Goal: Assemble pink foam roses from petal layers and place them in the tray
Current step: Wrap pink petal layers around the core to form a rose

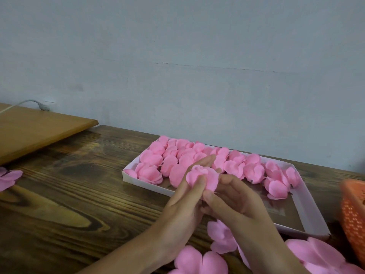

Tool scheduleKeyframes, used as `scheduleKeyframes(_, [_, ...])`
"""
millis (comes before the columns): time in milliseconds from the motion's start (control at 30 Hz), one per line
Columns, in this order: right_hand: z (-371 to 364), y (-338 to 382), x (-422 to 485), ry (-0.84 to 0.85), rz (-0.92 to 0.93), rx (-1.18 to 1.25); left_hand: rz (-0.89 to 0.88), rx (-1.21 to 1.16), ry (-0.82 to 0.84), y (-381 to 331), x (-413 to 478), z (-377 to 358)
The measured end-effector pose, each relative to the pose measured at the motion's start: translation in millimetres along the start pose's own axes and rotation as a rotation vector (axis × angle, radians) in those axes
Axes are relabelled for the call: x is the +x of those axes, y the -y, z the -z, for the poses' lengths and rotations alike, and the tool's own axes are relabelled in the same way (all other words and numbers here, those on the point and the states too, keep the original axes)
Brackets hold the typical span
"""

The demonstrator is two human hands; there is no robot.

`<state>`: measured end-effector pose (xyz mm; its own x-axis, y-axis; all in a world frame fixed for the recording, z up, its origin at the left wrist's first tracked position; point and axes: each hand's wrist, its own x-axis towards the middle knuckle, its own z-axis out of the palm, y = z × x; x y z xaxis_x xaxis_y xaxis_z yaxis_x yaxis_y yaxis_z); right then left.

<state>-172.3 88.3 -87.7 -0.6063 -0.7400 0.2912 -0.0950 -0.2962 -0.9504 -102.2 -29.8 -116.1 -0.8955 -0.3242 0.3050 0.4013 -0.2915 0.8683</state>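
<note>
Your left hand (183, 206) and right hand (239, 200) meet above the dark wooden table (79, 194) and hold 1 pink foam rose (203, 176) between them, just in front of the near wall of the tray. The left hand's fingers lie nearly straight behind the rose while its thumb presses on the front petals, pinching the bloom. The right hand's fingers are curled, and its fingertips pinch the base of the rose from the right.

The white tray (142, 184) lies behind the hands. Finished roses (177, 155) fill its left and far parts in close rows; its near right part shows bare floor.

Loose petal layers (201, 262) lie flat on the table near you, below the wrists. More petal layers (9, 177) lie at the left edge. An orange basket (353, 214) stands at the right, just beside the tray. A light wooden board (39, 131) rests at the far left.
</note>
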Motion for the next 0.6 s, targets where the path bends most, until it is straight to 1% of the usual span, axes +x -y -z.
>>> scheduleKeyframes(33, [0,-1,0,-0.005,0.008,-0.002,0.017,-0.014,-0.003,-2,0,-1])
scheduleKeyframes(100, [0,-2,0,-0.012,0.017,-0.015,0.056,-0.05,-0.098,0,3,0])
scheduleKeyframes(133, [-1,-1,-1,-0.02,0.015,-0.018,0.064,-0.046,-0.106,3,5,0])
scheduleKeyframes(200, [-2,-1,-1,-0.042,0.009,-0.013,0.068,-0.069,-0.043,3,8,-1])
scheduleKeyframes(300, [-3,3,-2,-0.049,0.016,-0.002,0.054,-0.091,-0.036,-2,7,2])
scheduleKeyframes(367, [-2,6,-2,-0.054,0.0,0.031,0.021,-0.095,0.009,-7,5,6])
scheduleKeyframes(433, [-1,11,-2,-0.065,-0.029,0.053,0.031,-0.094,0.057,-16,6,8])
scheduleKeyframes(600, [0,23,0,0.045,-0.121,0.061,0.122,-0.126,0.219,-36,8,17])
